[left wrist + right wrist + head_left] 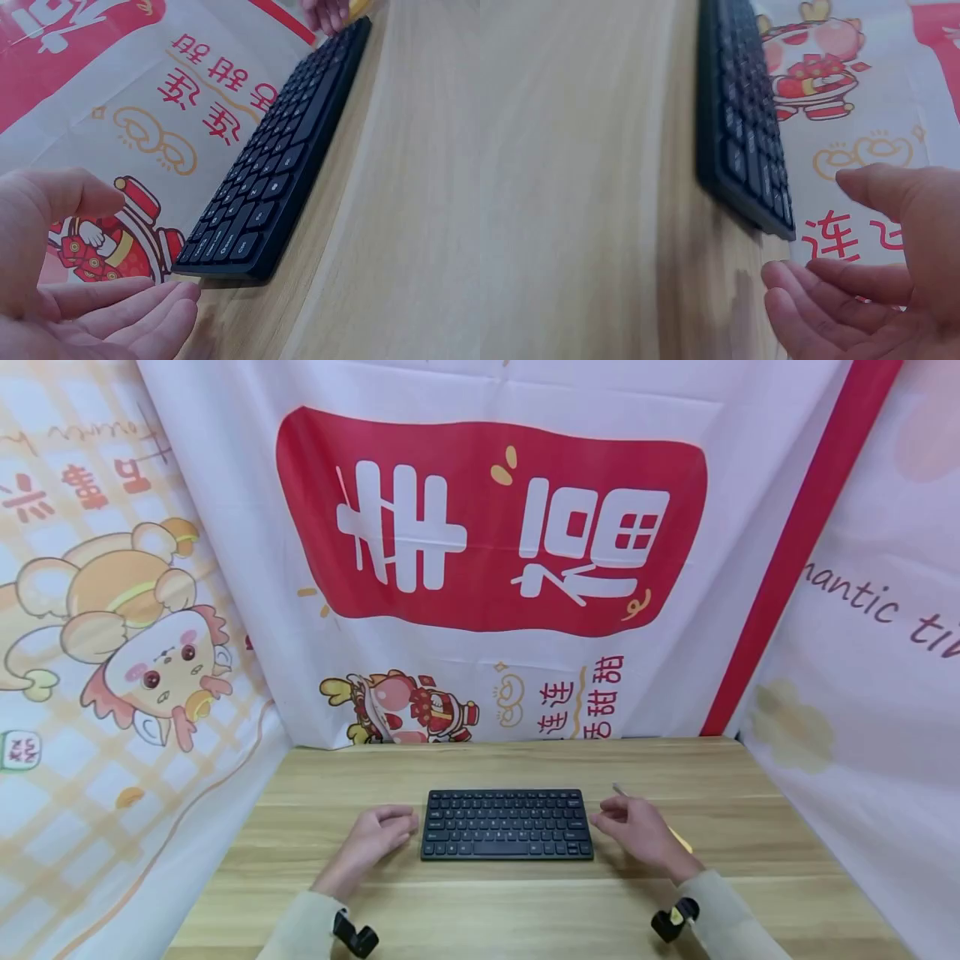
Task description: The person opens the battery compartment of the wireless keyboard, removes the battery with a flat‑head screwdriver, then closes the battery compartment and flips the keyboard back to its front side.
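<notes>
Keyboard (pixel 507 824) flat on table (pixel 450 918), keys up, spacebar side toward the wearer, between left hand (pixel 381 831) and right hand (pixel 637 831).

Left: just off the keyboard's left short edge, fingers relaxed and nearly straight, thumb spread wide, holding nothing. Contact with the corner: can't tell from the left wrist view.

Right: just off the right short edge, fingers loosely bent, thumb wide of them, holding nothing. Small gap to the keyboard in the right wrist view.

Partly hidden by the right hand: grey tip (pixel 618 788) on the far side, yellow strip (pixel 680 841) by the wrist. One item or two: can't tell.

At the cuffs of light sleeves (pixel 727 918): black gadgets (pixel 356 935). Beyond the table: white cloth (pixel 240 485) with red panel (pixel 487 527), white characters sideways.
</notes>
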`<state>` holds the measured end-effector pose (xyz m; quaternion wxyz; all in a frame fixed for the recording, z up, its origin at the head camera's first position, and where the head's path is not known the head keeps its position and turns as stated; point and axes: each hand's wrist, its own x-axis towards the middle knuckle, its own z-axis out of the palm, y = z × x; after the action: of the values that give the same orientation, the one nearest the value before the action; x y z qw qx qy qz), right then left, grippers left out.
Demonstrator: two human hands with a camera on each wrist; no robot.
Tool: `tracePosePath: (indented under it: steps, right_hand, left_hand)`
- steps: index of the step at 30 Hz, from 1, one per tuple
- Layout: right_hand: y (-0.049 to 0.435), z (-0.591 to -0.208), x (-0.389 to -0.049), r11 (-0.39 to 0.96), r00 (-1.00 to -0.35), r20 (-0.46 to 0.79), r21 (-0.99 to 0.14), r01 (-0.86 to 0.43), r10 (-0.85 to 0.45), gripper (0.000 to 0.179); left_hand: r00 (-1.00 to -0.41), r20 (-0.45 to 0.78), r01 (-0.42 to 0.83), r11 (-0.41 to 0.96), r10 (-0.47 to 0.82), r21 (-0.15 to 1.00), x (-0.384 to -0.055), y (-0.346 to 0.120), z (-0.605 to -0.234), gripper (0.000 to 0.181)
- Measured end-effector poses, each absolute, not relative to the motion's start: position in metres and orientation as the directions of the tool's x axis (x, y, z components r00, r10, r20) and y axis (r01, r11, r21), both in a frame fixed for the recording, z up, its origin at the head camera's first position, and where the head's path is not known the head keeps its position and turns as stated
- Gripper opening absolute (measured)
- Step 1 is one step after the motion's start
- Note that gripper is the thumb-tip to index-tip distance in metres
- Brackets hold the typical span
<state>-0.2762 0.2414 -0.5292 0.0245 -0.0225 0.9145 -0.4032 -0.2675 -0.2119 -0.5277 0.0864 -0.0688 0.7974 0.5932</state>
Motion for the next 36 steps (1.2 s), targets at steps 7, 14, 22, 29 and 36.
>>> tracePosePath:
  steps: [7, 14, 22, 29, 36]
  right_hand:
    - [0.24, -0.533, -0.285, 0.6, -0.992, -0.123, -0.797, 0.076, -0.037, 0.035]
    - [0.231, -0.537, -0.29, 0.567, -0.989, -0.145, -0.816, 0.107, -0.021, 0.034]
    - [0.22, -0.534, -0.3, 0.611, -0.983, -0.184, -0.779, 0.145, -0.002, 0.033]
    - [0.215, -0.536, -0.31, 0.641, -0.983, -0.18, -0.758, 0.117, -0.033, 0.028]
    - [0.215, -0.539, -0.314, 0.638, -0.978, -0.204, -0.758, 0.133, -0.038, 0.028]
  left_hand:
    - [-0.967, -0.25, -0.252, 0.279, -0.043, 0.927, -0.276, -0.21, -0.539, 0.051]
    - [-0.973, -0.227, -0.222, 0.357, -0.029, 0.907, -0.283, -0.205, -0.544, 0.049]
    - [-0.975, -0.22, -0.204, 0.443, -0.017, 0.873, -0.289, -0.199, -0.542, 0.051]
    - [-0.979, -0.198, -0.19, 0.501, -0.039, 0.844, -0.299, -0.191, -0.545, 0.044]
    - [-0.991, -0.134, -0.121, 0.6, -0.024, 0.79, -0.297, -0.179, -0.542, 0.043]
